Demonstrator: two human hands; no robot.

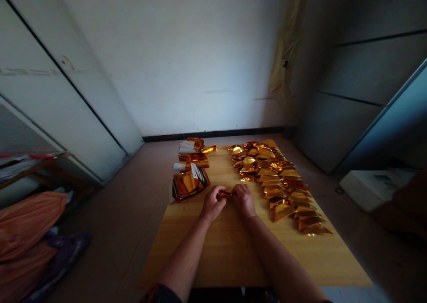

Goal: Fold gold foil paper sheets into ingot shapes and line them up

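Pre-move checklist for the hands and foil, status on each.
1. Foil piece held between both hands: ok.
2. Left hand and right hand together at the piece: ok.
3. Fold state of the piece: cannot tell, fingers cover most of it.
4. Right hand apart from the folded pile: ok.
5. Foil stack set in from the edge of the table: not ok, it sits at the left edge.
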